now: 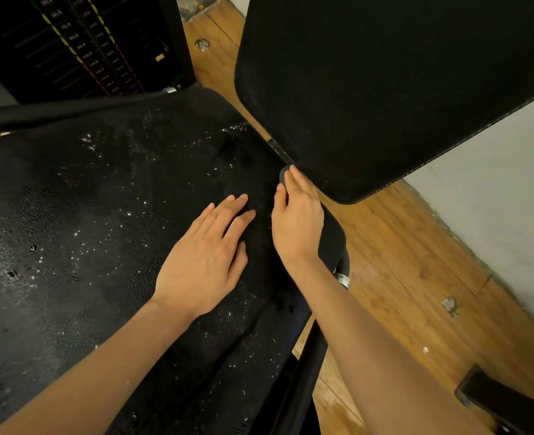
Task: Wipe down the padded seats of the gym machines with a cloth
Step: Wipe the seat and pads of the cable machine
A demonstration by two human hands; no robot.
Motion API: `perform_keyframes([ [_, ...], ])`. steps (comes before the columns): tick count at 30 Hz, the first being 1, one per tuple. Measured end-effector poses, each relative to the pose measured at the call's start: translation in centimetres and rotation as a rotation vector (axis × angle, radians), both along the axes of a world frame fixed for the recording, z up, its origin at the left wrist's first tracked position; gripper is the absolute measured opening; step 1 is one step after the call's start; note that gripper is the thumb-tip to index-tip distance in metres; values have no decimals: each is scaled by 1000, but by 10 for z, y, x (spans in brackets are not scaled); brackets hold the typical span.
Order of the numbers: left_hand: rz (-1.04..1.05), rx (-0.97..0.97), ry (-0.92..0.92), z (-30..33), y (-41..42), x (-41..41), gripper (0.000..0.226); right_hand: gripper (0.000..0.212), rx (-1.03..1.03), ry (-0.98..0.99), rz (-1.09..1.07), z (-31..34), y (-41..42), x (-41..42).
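Note:
The black padded seat (pixel 96 215) fills the left and middle of the view, and its textured surface is speckled with white flecks and wet-looking spots. My left hand (pixel 206 259) lies flat on the seat's right part, fingers straight and spread a little. My right hand (pixel 297 221) reaches along the seat's right edge with fingers extended. Its fingertips and thumb touch a small round black knob (pixel 283 178) just below the back pad (pixel 385 89). I see no cloth in this view, and neither hand holds one.
A weight stack (pixel 80 48) with numbered plates stands at the top left, and a black bar (pixel 71 113) with a metal end lies in front of it. Wooden floor (pixel 400 262) runs along the right beside a pale wall (pixel 494 183). A black frame tube (pixel 303 372) passes under my right forearm.

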State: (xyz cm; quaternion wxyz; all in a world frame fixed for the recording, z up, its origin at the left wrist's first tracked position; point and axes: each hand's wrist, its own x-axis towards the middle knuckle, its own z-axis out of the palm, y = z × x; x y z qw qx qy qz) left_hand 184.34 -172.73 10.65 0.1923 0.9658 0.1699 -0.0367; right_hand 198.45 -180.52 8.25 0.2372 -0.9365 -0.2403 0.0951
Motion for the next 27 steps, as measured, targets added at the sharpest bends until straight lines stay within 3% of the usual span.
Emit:
perform_keyframes([
  [2,-1,-3,4,-1,0,0,52,38,62,18,-5,5,-7,-18],
  [5,6,-19,-1,1,1,-1,53,39,70,16,177,18,-49,-65],
  [7,12,-27,-15,3,2,-1,52,38,66,11,233,13,-48,-49],
  [11,35,-14,-36,7,12,-3,51,35,63,-7,15,-2,7,6],
  [13,48,25,-31,11,28,-6,56,36,133,20,-92,0,9,-8],
  [18,135,87,3,12,73,-15,61,35,158,9,193,9,-37,-49],
  [23,149,80,1,3,79,-18,60,34,74,10,-40,-4,22,6],
  [27,152,69,-5,4,78,-19,60,39,85,35,177,15,-26,-52],
])
